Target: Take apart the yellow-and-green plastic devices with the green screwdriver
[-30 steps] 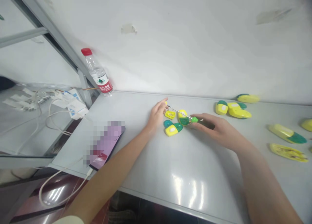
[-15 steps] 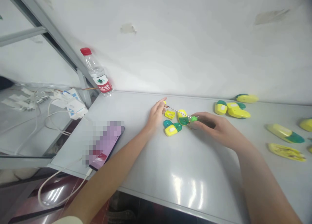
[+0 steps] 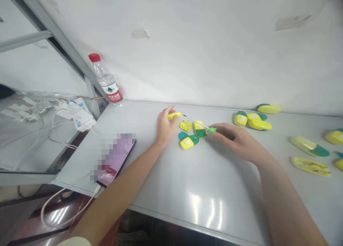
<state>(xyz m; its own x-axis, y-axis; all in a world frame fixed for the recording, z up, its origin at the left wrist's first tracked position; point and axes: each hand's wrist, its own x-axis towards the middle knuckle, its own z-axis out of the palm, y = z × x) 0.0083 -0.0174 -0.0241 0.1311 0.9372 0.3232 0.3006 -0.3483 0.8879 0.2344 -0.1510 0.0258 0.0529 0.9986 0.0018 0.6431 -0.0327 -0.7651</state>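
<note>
Over the grey table, a green-handled screwdriver was grasped by the fingers of the right hand, its tip pointed just beside a yellow piece, pinched by the left hand's fingers! Nearby, yellow-and-green cases were seen lying.

- A slim yellow piece sat nearly level in the left hand, partly hidden from me by fingers.
- A screwdriver, green-handled and thin-shafted, slanted from the right hand, its dark tip just beside the yellow piece.
</note>
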